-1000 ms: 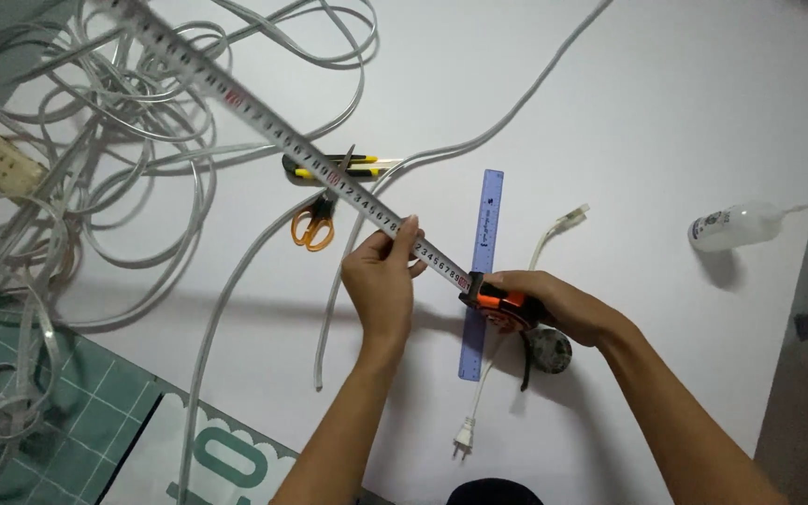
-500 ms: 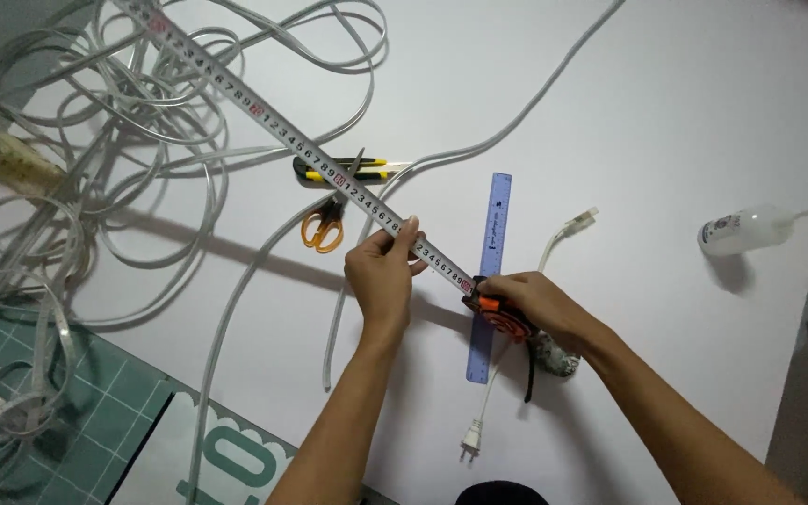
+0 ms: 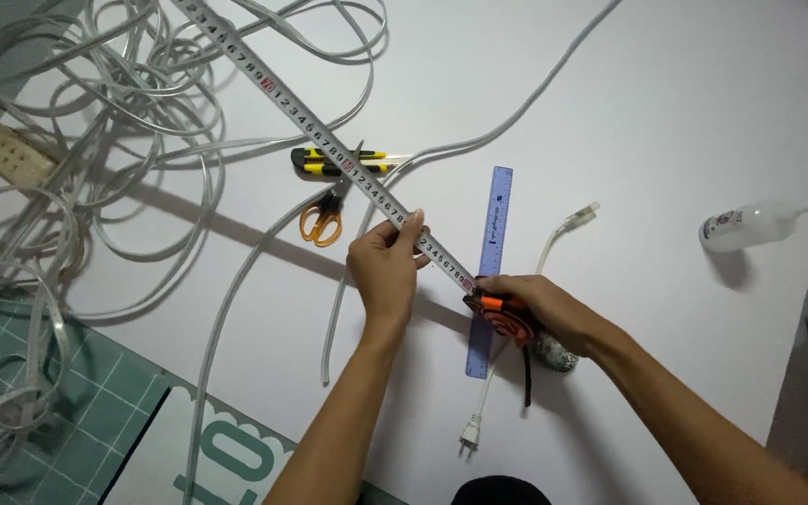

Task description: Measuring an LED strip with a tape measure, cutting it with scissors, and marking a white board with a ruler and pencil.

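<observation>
My right hand (image 3: 540, 309) grips the orange and black tape measure case (image 3: 502, 323) low on the white table. Its steel blade (image 3: 310, 122) runs diagonally up to the far left, raised above the table and casting a shadow. My left hand (image 3: 387, 266) pinches the blade between thumb and fingers a short way from the case. A blue plastic ruler (image 3: 490, 266) lies flat under the case and my right hand. Orange-handled scissors (image 3: 324, 217) and a yellow and black utility knife (image 3: 339, 162) lie beneath the blade.
Tangled white flat cable (image 3: 95, 168) covers the left side, with a beige power strip (image 3: 7, 154). A short lead with a plug (image 3: 471, 435) lies near the front. A small squeeze bottle (image 3: 750, 224) rests at right. A green cutting mat (image 3: 77, 421) sits at bottom left.
The view has shifted slightly. Both hands keep their hold on the tape and case with little movement.
</observation>
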